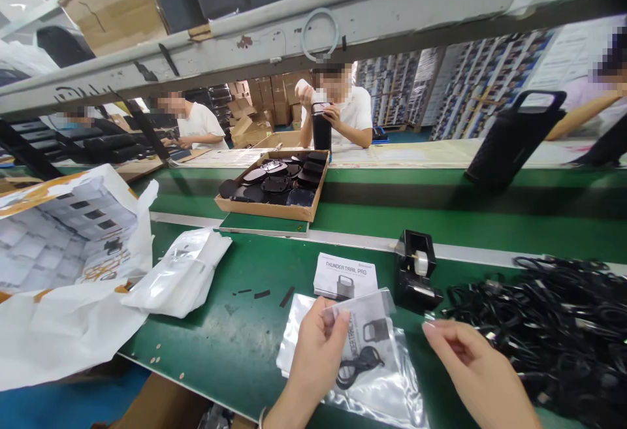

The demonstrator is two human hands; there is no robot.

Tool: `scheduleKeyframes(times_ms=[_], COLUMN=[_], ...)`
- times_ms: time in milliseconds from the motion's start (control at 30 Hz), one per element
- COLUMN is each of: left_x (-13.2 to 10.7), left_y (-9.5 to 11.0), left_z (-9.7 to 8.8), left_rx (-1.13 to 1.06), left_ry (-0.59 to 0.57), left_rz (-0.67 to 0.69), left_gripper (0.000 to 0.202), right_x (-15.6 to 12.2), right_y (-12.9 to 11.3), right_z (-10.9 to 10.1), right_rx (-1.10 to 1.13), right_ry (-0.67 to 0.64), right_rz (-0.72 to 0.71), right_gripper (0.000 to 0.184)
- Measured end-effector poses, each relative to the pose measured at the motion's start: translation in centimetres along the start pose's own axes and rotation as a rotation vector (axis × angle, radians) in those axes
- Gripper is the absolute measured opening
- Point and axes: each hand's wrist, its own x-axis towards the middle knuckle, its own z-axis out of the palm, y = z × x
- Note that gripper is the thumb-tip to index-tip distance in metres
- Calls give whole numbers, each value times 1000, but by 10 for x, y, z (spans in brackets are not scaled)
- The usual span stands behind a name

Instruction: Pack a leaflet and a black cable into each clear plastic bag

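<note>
My left hand (pixel 316 354) pinches a clear plastic bag (pixel 383 301) at its upper left edge. Inside the bag are a printed leaflet (pixel 375 331) and a coiled black cable (pixel 361 365). Beneath it, more clear bags (pixel 410 390) lie on the green bench. My right hand (pixel 473 360) is closed at the fingertips on a tiny clear strip (pixel 430 317) that looks like tape. Just behind that hand stands a black tape dispenser (pixel 414 272) with a white roll core. A stack of "Thunder Trail Pro" leaflets (pixel 344 269) sits beyond the bag.
Tangled black cables (pixel 558 324) cover the right side. A stack of white plastic bags (pixel 181 272) and a large printed sack (pixel 73 239) lie left. Behind are a carton of black parts (pixel 264 209), a black handled speaker (pixel 514 135), an overhead beam (pixel 245 40) and several people.
</note>
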Motion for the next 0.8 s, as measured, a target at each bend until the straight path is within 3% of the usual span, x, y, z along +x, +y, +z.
scheduleKeyframes(times_ms=[100,167,333,467,533,633,733,800], left_x=[-5,-10,-18,-20,-24,-41,-68,-88], left_y=[3,6,5,9,18,36,44,40], left_z=[2,5,11,0,-18,-61,-115,-152], left_rx=[77,152,197,98,98,186,395,532], left_ry=[1,-1,11,55,42,10,-31,-2], left_rz=[8,23,49,10,-19,-87,-177,-240], left_gripper=[31,30,31,35,37,37,32,25], right_x=[-23,-30,-20,-18,-18,-11,7,21], right_y=[-31,-50,-60,-52,-52,-57,-64,-67], right_z=[9,21,42,40,37,36,45,54], right_rx=[149,207,-15,-186,-256,-475,-739,-811], right_ry=[-271,-369,-490,-492,-513,-455,-330,-347], right_rz=[36,84,168,92,-32,-317,-573,-652], right_gripper=[39,42,45,41,32,20,23,35])
